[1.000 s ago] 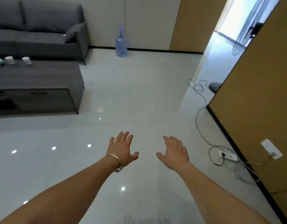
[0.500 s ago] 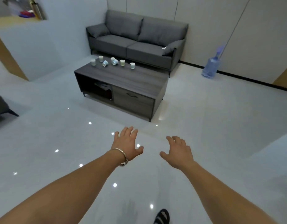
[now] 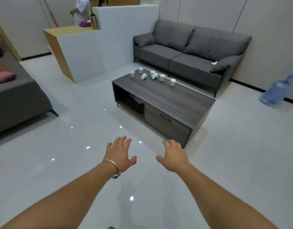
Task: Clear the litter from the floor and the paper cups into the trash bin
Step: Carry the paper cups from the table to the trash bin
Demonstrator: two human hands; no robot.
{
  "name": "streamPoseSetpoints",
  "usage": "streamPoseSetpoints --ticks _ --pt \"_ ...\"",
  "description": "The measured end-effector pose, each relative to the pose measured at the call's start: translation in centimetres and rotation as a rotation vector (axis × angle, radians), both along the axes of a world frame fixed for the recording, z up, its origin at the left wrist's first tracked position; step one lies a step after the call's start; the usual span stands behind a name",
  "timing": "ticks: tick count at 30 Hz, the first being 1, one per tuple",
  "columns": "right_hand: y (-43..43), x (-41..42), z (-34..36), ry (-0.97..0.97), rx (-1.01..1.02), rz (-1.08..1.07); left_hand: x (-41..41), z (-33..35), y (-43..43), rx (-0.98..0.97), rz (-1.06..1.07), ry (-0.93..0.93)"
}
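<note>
Both hands reach forward, palms down, above the glossy white tiled floor [image 3: 60, 171], and neither holds anything. The left hand [image 3: 119, 152] has its fingers straight and close together with the thumb spread to the side. A thin silver bracelet [image 3: 113, 164] circles its wrist. The right hand [image 3: 174, 156] is likewise spread wide, its fingers relaxed and slightly bent at the tips, thumb out toward the left hand. The two hands are near each other but apart. Both are just short of the near corner of the bench [image 3: 175, 100], a low dark grey wood-grain coffee table with a drawer and an open compartment in its front.

The small white paper cups [image 3: 162, 77], seven of them, are on the bench top, gathered by its far corner and strung along the far edge that faces the sofa. Five stand upright. The two blue-printed cups [image 3: 143, 76] lie tipped on their sides among them.

Beyond that edge a grey two-seat fabric sofa [image 3: 183, 53] stands against the wall. A large blue water bottle [image 3: 274, 92], blurred, is on the floor to the sofa's right. Left of the sofa is a white and light-wood counter [image 3: 86, 52], with a person in a white top [image 3: 81, 10] behind it. At the left of the view is another grey sofa [image 3: 18, 100] bearing a pink cushion [image 3: 3, 76].
</note>
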State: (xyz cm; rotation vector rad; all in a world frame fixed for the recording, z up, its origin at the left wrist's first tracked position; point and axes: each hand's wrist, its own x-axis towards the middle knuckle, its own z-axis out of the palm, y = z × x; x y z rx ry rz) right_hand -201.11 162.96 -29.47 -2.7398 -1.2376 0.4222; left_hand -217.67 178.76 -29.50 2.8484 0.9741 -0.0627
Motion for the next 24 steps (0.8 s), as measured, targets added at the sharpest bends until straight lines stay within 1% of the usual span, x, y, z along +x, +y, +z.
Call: streamPoseSetpoints --ticks 6,11,14,19,24 --pt "11.4 5.9 -1.5 -0.001 -0.052 0.043 4.9 -1.9 10.6 -0.026 0.038 0.002" --pt "19.7 10.8 -1.3 0.004 -0.059 -0.023 10.7 -1.6 20.5 -0.043 -0.022 -0.024" --pt "23.7 14.2 -0.8 0.004 -0.050 -0.079 14.5 -0.9 25.6 -0.015 -0.081 -0.044" --pt "28.2 19.6 -1.4 0.049 -0.104 -0.148 21.1 -0.9 32.9 -0.016 -0.129 -0.046" --pt "34.2 28.1 -2.7 0.067 -0.144 -0.186 29.7 -1.4 40.5 -0.010 -0.155 -0.050"
